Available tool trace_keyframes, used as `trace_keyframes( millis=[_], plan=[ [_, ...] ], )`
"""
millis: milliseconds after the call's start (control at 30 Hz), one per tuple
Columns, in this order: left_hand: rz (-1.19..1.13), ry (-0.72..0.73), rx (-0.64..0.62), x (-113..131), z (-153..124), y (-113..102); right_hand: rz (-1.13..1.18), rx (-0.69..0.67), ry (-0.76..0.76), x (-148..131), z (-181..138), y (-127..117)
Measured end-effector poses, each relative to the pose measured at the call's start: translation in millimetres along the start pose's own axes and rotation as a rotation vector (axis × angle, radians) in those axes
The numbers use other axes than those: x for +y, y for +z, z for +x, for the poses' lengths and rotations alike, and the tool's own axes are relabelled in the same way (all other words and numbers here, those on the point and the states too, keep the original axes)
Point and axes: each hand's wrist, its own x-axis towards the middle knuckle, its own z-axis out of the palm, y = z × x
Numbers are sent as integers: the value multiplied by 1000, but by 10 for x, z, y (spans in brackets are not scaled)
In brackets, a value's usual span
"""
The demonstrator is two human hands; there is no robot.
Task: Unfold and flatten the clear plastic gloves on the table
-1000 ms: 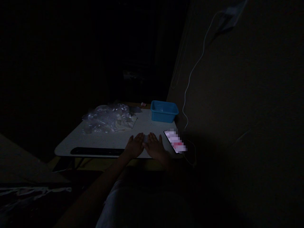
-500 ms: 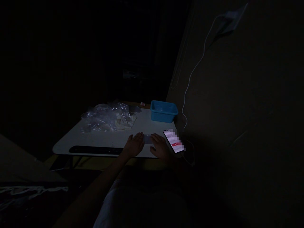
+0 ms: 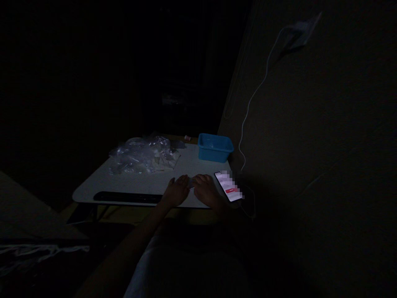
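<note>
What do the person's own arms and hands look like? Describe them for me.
The left hand and right hand are bare and ungloved. The left forearm is slender and uncovered as far as it shows. The right forearm fades into shadow, so whether anything covers it is unclear. No jewellery or markings can be made out in this dim light.

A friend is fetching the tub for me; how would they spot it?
Start at the white table. At its far right corner, beyond the lit phone, stands the tub. It is blue, boxy and open-topped, unlike the crumpled clear plastic to its left.
</note>
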Motion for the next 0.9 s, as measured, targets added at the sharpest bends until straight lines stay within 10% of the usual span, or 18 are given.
trace_keyframes(
  millis=[367, 733, 900],
  plan=[
    [-847, -16, 260, -204, 19, -20, 253, 75, 161, 66, 18, -174],
    [-1266, -340, 118, -183, -28, -36, 1462, 94, 584, 57, 168, -79],
    [-1284, -374, 85, -215, -36, -142, 1650, 95, 716, 41, 79, 99]
  ],
)
